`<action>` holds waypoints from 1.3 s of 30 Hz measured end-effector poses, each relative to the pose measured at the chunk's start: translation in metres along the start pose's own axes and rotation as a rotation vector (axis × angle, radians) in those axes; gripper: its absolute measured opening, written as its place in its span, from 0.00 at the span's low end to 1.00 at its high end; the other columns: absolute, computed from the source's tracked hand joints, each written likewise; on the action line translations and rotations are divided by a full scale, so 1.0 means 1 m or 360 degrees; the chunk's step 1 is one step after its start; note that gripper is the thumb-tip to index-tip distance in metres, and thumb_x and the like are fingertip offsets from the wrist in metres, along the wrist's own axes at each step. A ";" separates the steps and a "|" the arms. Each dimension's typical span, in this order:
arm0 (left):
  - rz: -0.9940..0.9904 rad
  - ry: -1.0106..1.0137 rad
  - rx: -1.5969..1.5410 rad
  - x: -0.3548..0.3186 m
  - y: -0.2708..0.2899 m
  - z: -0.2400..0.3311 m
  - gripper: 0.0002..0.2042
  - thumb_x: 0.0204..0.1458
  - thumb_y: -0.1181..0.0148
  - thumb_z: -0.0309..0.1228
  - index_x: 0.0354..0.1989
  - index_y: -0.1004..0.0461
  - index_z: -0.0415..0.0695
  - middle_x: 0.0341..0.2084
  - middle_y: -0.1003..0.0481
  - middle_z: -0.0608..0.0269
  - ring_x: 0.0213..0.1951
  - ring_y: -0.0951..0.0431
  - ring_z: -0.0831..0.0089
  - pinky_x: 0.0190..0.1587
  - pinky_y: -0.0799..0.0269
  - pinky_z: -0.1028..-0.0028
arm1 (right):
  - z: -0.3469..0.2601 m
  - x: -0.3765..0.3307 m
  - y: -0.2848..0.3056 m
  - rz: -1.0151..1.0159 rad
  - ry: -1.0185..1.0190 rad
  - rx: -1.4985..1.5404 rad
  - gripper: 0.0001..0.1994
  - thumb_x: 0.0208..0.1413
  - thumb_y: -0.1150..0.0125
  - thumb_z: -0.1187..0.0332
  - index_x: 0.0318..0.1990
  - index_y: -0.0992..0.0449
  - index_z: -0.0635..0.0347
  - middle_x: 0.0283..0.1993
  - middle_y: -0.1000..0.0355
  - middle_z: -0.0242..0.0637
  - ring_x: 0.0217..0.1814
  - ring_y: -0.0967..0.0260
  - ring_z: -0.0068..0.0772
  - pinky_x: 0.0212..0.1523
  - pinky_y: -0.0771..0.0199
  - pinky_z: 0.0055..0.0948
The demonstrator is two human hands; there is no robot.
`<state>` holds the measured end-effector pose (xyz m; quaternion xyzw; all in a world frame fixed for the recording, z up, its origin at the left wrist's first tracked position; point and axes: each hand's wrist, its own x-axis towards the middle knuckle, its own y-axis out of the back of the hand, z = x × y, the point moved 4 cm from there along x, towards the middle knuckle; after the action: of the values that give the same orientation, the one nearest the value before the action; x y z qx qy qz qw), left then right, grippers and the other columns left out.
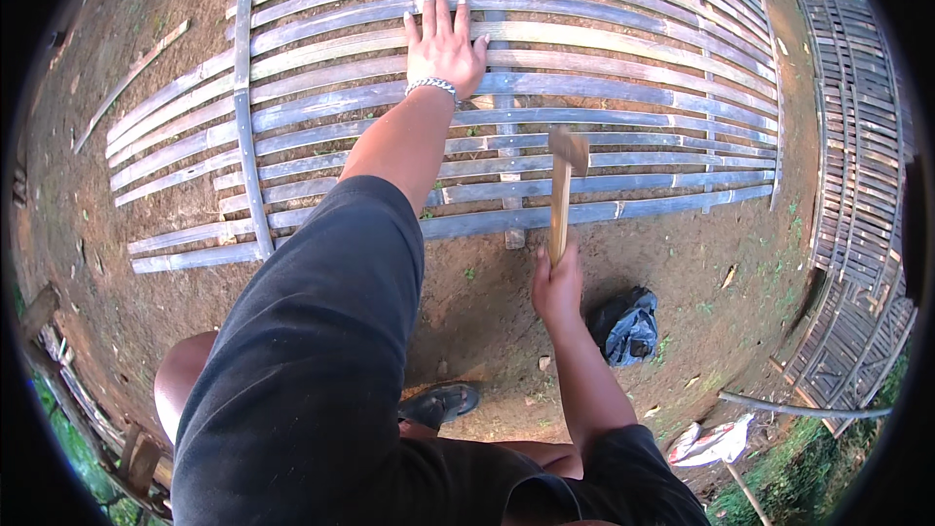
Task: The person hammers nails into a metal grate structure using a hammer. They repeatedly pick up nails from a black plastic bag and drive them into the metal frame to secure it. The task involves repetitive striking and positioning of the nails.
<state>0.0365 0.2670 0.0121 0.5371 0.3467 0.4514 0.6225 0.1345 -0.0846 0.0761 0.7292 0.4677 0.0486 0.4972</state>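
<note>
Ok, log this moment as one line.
left hand: open, on slatted panel | right hand: gripping hammer-like tool by wooden handle, head blurred | nearby: black plastic bag on ground

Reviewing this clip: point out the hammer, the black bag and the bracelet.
Hammer [561,197]: head view, on the handle.
Black bag [628,327]: head view, crumpled middle.
Bracelet [434,82]: head view, links across the wrist.

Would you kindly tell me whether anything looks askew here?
Yes, the slats look uneven: past the left crossbar, some stick out much farther than others. A loose strip also lies apart, farther left.
</note>
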 end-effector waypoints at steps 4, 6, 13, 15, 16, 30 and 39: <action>0.0020 0.0019 -0.0001 0.000 -0.003 0.001 0.33 0.67 0.56 0.52 0.76 0.45 0.47 0.77 0.51 0.49 0.78 0.56 0.54 0.77 0.62 0.48 | 0.069 -0.078 0.006 -0.0127 -0.0098 -0.0076 0.18 0.64 0.41 0.66 0.58 0.34 0.60 0.46 0.25 0.61 0.49 0.27 0.67 0.48 0.27 0.56; 0.0005 0.0033 -0.0035 0.000 -0.004 0.001 0.33 0.66 0.56 0.52 0.76 0.45 0.47 0.77 0.51 0.49 0.78 0.56 0.54 0.77 0.62 0.48 | 0.098 -0.117 0.011 -0.0031 0.0125 -0.0081 0.20 0.60 0.39 0.69 0.59 0.33 0.59 0.49 0.28 0.58 0.51 0.29 0.65 0.50 0.28 0.55; 0.0004 -0.0032 -0.0206 0.010 -0.014 -0.002 0.35 0.66 0.55 0.54 0.76 0.46 0.47 0.78 0.52 0.51 0.79 0.58 0.55 0.78 0.66 0.48 | 0.174 -0.194 0.001 -0.0188 0.0036 -0.0370 0.29 0.51 0.34 0.74 0.62 0.35 0.60 0.51 0.31 0.57 0.53 0.32 0.66 0.52 0.28 0.53; -0.0009 -0.0087 -0.0379 0.018 -0.043 -0.043 0.35 0.65 0.54 0.54 0.76 0.46 0.47 0.78 0.53 0.51 0.79 0.59 0.54 0.78 0.67 0.48 | 0.165 -0.199 -0.009 -0.0161 0.0042 -0.0326 0.29 0.51 0.34 0.75 0.62 0.35 0.61 0.53 0.32 0.57 0.54 0.32 0.66 0.54 0.29 0.52; -0.0014 -0.0086 -0.0384 0.028 -0.046 -0.064 0.36 0.65 0.53 0.54 0.77 0.48 0.47 0.78 0.54 0.51 0.79 0.59 0.54 0.78 0.66 0.49 | 0.150 -0.195 -0.008 -0.0112 0.0128 -0.0287 0.28 0.51 0.34 0.75 0.62 0.34 0.61 0.53 0.32 0.57 0.54 0.32 0.64 0.55 0.30 0.51; -0.0668 -0.0841 -0.0563 -0.222 0.149 -0.138 0.24 0.59 0.36 0.35 0.63 0.28 0.43 0.64 0.29 0.46 0.65 0.30 0.47 0.67 0.34 0.56 | 0.212 -0.106 0.126 0.0294 -0.0263 -0.0613 0.10 0.55 0.45 0.76 0.42 0.18 0.60 0.44 0.21 0.52 0.49 0.23 0.57 0.52 0.24 0.47; -0.0994 -0.0574 -0.0817 -0.384 0.110 -0.160 0.21 0.58 0.35 0.36 0.59 0.25 0.44 0.60 0.26 0.49 0.63 0.27 0.50 0.65 0.31 0.56 | 0.264 -0.029 0.102 0.0090 -0.0731 -0.0704 0.20 0.55 0.37 0.63 0.57 0.20 0.52 0.56 0.23 0.53 0.60 0.26 0.56 0.60 0.27 0.47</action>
<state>-0.2662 -0.0329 0.0701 0.3047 0.2548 0.2121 0.8929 0.3249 -0.2927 0.0341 0.6080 0.3009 -0.0030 0.7347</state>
